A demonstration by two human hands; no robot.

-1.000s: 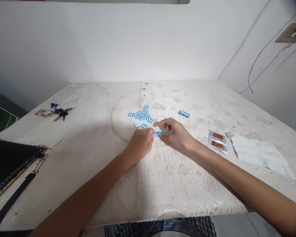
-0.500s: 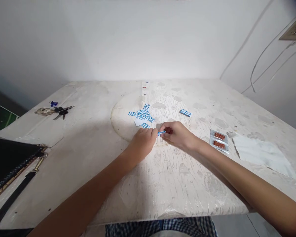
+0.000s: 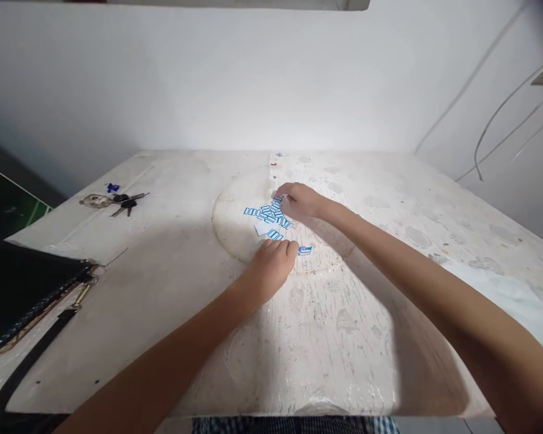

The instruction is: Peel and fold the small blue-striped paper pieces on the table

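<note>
My left hand (image 3: pixel 274 268) rests low over the table, its fingers closed on a small stack of blue-and-white paper strips (image 3: pixel 304 251) that sticks out to the right. Just beyond it lies a loose pile of similar strips (image 3: pixel 271 212), white with blue outlined shapes. A plain white paper piece (image 3: pixel 262 225) lies at the pile's near side. My right hand (image 3: pixel 299 200) is at the far right edge of this pile, thumb and fingers pinched at the end of one strip (image 3: pixel 277 201). Its fingertips are partly hidden.
Keys (image 3: pixel 125 204) and a small blue object (image 3: pixel 113 188) lie at the left. Nearer is a black bag (image 3: pixel 31 292) with a strap. A white cloth or paper sheet (image 3: pixel 502 295) lies at the right, partly behind my right arm. Cables (image 3: pixel 484 132) hang by the wall.
My right hand has left the strips at my left hand and moved forward and left to the pile. The left hand keeps its stack. The view has shifted slightly; my right arm now covers the blister pack.
</note>
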